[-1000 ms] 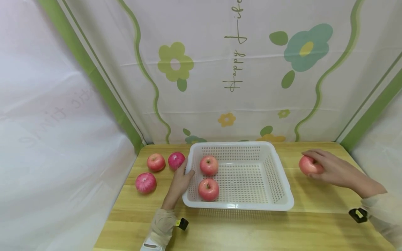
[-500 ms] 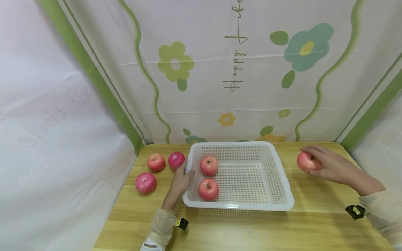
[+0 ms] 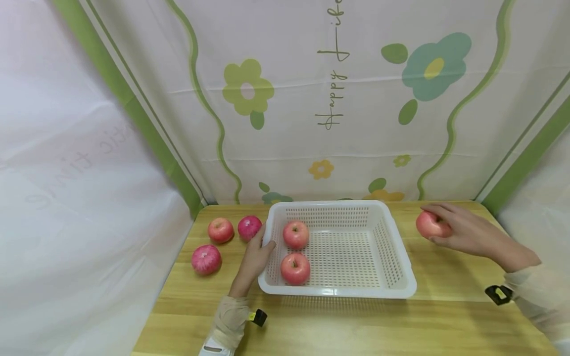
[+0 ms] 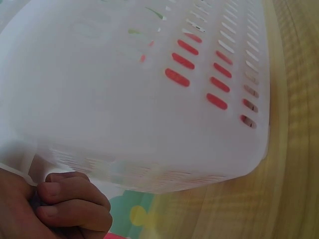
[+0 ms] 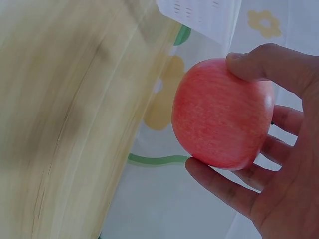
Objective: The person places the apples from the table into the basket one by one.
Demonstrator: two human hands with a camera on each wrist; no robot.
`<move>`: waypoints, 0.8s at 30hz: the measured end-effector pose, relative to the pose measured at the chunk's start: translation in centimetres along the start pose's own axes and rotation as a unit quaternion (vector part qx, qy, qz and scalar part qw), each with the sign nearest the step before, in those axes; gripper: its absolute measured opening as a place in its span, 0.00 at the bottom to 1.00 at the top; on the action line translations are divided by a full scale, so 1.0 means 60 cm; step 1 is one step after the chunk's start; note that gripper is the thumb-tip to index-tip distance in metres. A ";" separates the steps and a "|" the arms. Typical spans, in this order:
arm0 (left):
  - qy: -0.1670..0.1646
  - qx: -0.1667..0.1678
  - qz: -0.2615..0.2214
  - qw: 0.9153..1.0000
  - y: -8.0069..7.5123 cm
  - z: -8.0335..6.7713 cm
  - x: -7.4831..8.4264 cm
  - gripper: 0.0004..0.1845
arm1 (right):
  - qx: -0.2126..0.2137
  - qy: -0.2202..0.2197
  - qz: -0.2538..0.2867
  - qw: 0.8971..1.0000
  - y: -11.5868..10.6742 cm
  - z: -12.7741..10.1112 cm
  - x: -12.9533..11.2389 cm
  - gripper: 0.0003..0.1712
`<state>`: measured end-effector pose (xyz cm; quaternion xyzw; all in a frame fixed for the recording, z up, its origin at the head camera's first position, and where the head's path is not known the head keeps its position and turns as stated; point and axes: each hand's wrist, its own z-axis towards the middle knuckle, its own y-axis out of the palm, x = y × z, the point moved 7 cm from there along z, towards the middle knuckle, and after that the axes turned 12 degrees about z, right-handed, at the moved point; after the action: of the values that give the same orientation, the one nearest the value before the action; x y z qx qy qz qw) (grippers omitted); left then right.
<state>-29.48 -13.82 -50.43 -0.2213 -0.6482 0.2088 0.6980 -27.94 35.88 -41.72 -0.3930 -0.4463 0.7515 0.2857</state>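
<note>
Head view: red apple at 3 o'clock of white basket, lifted off wooden table, gripped in right hand. At 9 o'clock, left hand curled on basket rim.

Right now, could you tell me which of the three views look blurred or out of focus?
Head view: sharp, evenly lit. Left wrist view: the basket is close and soft. Right wrist view: the table smears, while the apple stays fairly crisp.
</note>
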 end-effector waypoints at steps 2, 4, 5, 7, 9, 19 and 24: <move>0.000 0.000 0.001 1.000 0.000 0.000 -0.001 0.37 | -0.001 0.001 0.000 1.000 0.000 0.003 -0.003 0.43; 0.000 0.000 0.000 1.000 0.000 0.000 -0.001 0.37 | -0.006 0.004 0.000 1.000 0.001 0.005 -0.005 0.44; 0.001 0.000 0.000 1.000 0.000 0.000 -0.001 0.37 | -0.007 0.005 0.000 1.000 0.001 0.007 -0.006 0.44; 0.001 0.001 0.000 1.000 0.000 0.000 0.000 0.37 | -0.010 0.007 0.000 1.000 0.002 0.010 -0.008 0.44; 0.003 0.001 -0.001 1.000 0.000 0.000 0.000 0.37 | -0.010 0.005 0.000 1.000 0.001 0.012 -0.011 0.44; 0.005 -0.001 -0.008 1.000 -0.001 -0.001 0.001 0.38 | -0.012 0.005 0.000 1.000 -0.001 0.025 -0.023 0.44; 0.003 -0.004 -0.007 1.000 -0.001 -0.001 0.001 0.38 | -0.008 -0.005 0.000 1.000 -0.002 0.032 -0.035 0.43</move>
<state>-29.41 -13.83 -50.33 -0.2197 -0.6486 0.2005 0.7006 -28.45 33.47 -40.37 -0.3915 -0.4539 0.7497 0.2803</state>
